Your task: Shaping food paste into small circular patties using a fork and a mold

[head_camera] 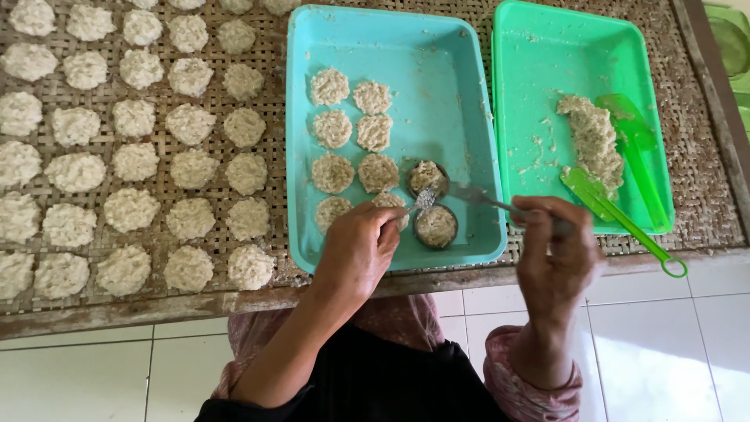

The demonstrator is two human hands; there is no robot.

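Left hand at blue tray edge, right hand gripping fork

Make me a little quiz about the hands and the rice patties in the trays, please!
1. True or false: the right hand holds a fork over the blue tray.
2. Where does the loose heap of rice mix lie? A) on the woven mat B) in the green tray C) on the tiled floor
3. What are the two round ring moulds in the blue tray filled with?

Key
1. True.
2. B.
3. Rice mix, like the round patties beside them; the left hand is next to the nearer mould.
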